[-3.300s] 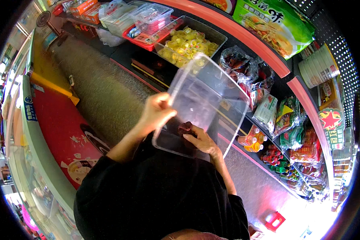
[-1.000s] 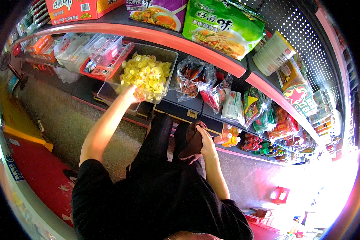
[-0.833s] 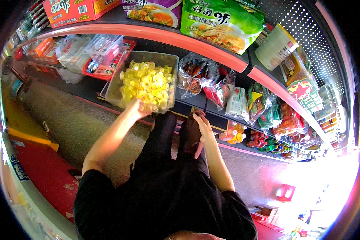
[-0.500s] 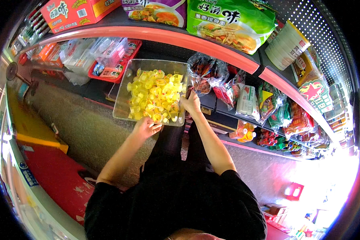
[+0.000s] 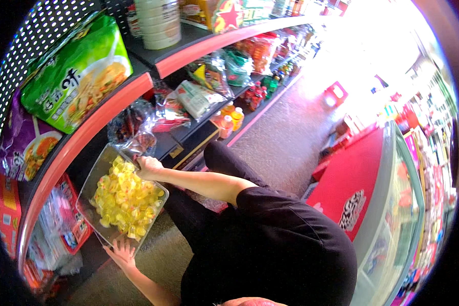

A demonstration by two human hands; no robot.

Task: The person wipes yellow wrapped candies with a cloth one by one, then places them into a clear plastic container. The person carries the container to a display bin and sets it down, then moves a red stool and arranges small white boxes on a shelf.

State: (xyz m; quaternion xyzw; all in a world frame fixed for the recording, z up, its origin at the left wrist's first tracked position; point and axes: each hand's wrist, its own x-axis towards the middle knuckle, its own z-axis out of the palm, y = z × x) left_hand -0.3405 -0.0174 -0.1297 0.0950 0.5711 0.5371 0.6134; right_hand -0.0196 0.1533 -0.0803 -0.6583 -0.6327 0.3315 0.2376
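A clear plastic bin hangs tilted in front of the low shelf, with its near corner over the floor. Inside lies a heap of small translucent yellow jelly cups. My right hand is closed on the bin's rim, on the side toward my legs. At the near end, my left hand lies against the outer edge with its fingers spread, not wrapped round it. Both hands touch only the bin, and its underside is hidden.
A red-edged upper shelf with green noodle packs overhangs the bin. Bagged goods and orange bottles crowd the lower shelves. A red tray sits left of the bin. A red-sided glass-topped freezer stands behind me.
My view and body have turned to the right, so the shelf now runs diagonally. My left hand's fingers have gone from curled at the rim to spread. The right hand keeps its grip.
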